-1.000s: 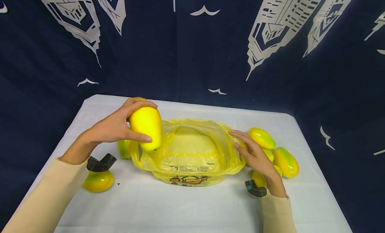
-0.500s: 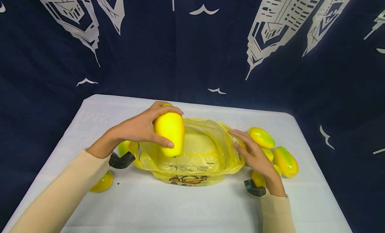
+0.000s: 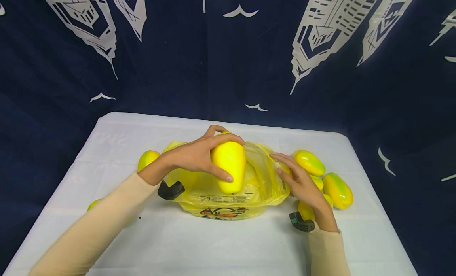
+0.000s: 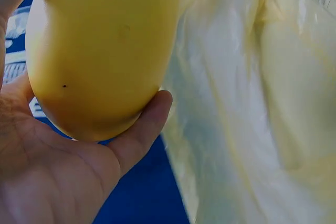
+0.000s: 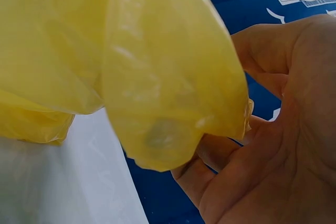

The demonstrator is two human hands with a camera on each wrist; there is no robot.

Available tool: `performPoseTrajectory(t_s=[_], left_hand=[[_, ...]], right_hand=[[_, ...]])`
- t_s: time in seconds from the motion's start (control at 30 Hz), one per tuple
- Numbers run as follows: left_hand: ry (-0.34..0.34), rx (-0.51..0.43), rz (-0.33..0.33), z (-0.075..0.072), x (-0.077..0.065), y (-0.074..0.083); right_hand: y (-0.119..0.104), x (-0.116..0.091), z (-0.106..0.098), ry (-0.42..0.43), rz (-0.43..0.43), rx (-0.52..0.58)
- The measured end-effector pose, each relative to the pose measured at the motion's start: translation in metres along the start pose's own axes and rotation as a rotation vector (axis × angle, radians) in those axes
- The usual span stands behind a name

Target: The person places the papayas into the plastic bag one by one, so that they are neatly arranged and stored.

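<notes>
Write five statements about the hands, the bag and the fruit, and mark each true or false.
1. The left hand grips a yellow fruit. True.
2. The right hand is at the rim of the yellow bag. True.
3. The bag's mouth is closed. False: it gapes open.
4. Several fruits lie to the right of the bag. True.
5. No fruit lies left of the bag. False: a yellow-green fruit lies there.

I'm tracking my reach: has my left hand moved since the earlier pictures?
Yes: judged against the white table in the head view, your left hand, holding a yellow fruit, has moved right.
</notes>
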State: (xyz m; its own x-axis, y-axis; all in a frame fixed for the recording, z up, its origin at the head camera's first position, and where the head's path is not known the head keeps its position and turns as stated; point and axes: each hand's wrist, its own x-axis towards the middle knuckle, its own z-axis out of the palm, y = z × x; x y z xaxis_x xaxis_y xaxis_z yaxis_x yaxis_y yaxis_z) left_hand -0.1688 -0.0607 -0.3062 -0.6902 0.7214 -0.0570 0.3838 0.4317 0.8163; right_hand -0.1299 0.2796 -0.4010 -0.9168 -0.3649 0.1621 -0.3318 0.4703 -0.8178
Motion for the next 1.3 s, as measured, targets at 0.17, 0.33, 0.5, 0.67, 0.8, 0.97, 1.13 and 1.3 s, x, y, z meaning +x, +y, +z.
performPoseTrajectory(t_s=[0.17, 0.33, 0.5, 0.67, 0.8, 0.97, 1.13, 1.3], left_hand=[[-0.065, -0.013, 0.027, 0.017, 0.013, -0.004], [-0.084, 0.01, 0.047, 0.03, 0.023, -0.008], [-0.085, -0.008, 0.007, 0.04, 0.033, -0.011], [-0.097, -0.011, -0.036, 0.05, 0.043, -0.016], [-0.108, -0.033, -0.058, 0.057, 0.05, -0.02], [-0.103, -0.041, -0.084, 0.069, 0.06, -0.025], [-0.092, -0.025, -0.117, 0.08, 0.071, -0.03], [-0.098, -0.033, -0.118, 0.085, 0.077, -0.029]], right_hand=[[0.001, -0.001, 0.001, -0.005, 0.0, 0.014], [0.001, -0.001, 0.001, -0.005, 0.013, -0.002], [0.001, -0.001, 0.0, -0.01, 0.029, -0.013], [0.0, -0.001, -0.001, -0.016, 0.04, -0.012], [0.0, -0.001, -0.001, -0.015, 0.036, -0.011], [-0.002, -0.001, -0.002, -0.019, 0.023, -0.013], [-0.003, -0.002, -0.002, -0.018, 0.02, -0.015], [-0.002, -0.001, -0.003, -0.018, 0.006, -0.015]])
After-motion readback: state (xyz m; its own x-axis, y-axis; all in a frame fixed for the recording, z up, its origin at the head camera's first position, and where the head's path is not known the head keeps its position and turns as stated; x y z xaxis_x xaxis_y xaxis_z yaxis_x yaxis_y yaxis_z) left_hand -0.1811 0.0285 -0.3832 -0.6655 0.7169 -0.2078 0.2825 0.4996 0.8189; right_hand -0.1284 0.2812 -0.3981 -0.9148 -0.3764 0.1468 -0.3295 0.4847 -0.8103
